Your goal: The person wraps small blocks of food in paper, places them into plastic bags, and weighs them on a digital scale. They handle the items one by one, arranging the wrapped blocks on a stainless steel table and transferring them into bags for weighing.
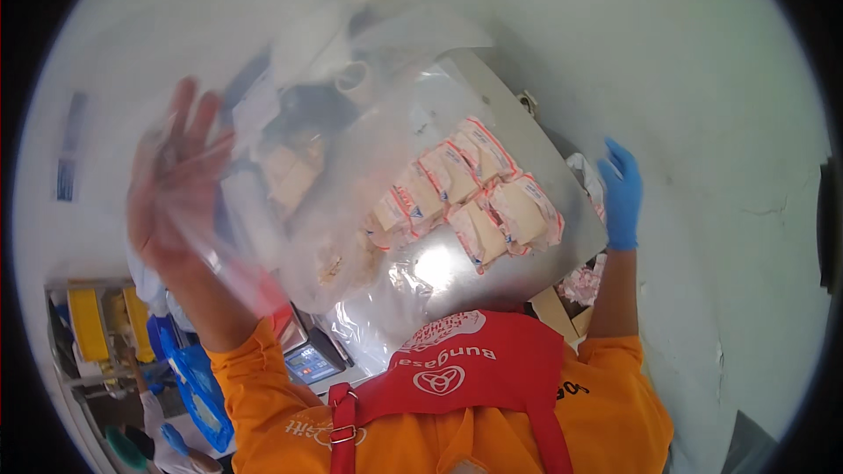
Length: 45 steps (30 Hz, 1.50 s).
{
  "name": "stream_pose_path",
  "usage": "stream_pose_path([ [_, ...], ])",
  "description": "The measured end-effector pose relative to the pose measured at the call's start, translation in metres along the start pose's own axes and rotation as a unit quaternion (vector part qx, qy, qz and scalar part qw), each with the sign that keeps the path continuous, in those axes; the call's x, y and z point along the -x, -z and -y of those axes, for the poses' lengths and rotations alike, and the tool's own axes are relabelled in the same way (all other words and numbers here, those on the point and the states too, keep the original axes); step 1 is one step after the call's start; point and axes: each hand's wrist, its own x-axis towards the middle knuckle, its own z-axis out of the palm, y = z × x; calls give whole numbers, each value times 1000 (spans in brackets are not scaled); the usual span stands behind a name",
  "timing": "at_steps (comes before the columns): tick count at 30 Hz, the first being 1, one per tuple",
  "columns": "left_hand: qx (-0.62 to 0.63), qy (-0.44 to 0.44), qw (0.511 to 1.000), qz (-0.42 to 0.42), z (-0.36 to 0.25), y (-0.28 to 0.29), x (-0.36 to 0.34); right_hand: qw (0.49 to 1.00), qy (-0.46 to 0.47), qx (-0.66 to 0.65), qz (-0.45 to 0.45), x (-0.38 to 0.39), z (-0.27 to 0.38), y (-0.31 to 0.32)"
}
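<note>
My left hand [176, 189], bare, is raised at the left with its fingers spread. A large clear plastic bag [351, 136] billows around it and spreads across the left part of the table; cloudy film partly veils the fingers. On the right, my right hand [622, 202] wears a blue glove and is held up beyond the table's edge, fingers apart and nothing visible in it. Between the hands, several small packs [479, 184] of pale blocks in clear wrappers with red and blue print lie grouped on the metal table [571, 211].
A scale with a lit display [309, 362] stands near me at left. An open cardboard box [553, 312] sits below the table's right edge. A wall [729, 167] rises close on the right. At lower left are a blue plastic bag [200, 395], yellow crates [86, 325] and another person [158, 421].
</note>
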Motion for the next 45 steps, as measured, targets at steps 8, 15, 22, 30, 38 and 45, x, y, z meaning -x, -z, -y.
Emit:
stream_pose_path([
  [8,-40,-163,955,-244,-85,27,187,866,-15,-219,450,35,116,-212],
  [15,-407,-15,745,-529,-61,22,316,782,-101,-343,511,93,112,-251],
  [22,-633,-193,539,-521,10,-33,411,719,-122,-284,623,245,155,-259],
  [30,-94,40,841,-531,99,-107,473,631,166,-35,757,433,152,-245],
  [38,143,-128,808,-557,31,-158,543,766,133,-121,617,423,153,-271],
  [45,-253,-79,763,-590,107,-51,631,374,-324,-244,834,460,101,-250],
])
